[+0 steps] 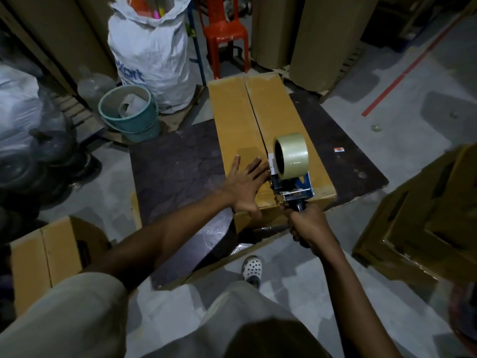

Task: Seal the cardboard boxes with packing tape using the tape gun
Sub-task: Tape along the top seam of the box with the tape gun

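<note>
**Fingers (255,167) flat on the cardboard box (237,120), tape gun (294,187) in a tight grip**

On the left hand (244,187): fingers straight and spread wide, pressed flat on top of the cardboard box, holding nothing. On the right hand (308,226): fingers curled all the way round the dark handle of the tape gun, gripping it hard.

Closest in: pale sleeves and one white shoe (252,267) with little holes, down on the grey floor.

Next out: both hands at the near end of the long cardboard box, left hand just beside the tape gun. Tape gun resting on the box top, right on the dark gap between the two flaps, with a big roll of clear tape (290,156) standing up on it. Under the cardboard box: a dark board (178,166) lying flat on the floor.

Off to the near left: a smaller box (46,251). Off to the near right: a stack of brown boxes (426,215).

Further back on the left: a teal bucket (129,112) with something white inside, near the far corner of the dark board. Behind it: a big white sack (152,52) with blue letters.

Farthest away: a red plastic chair (222,32), tall brown cardboard sheets (322,34) standing up, and a red line (402,71) across the floor on the right.
</note>
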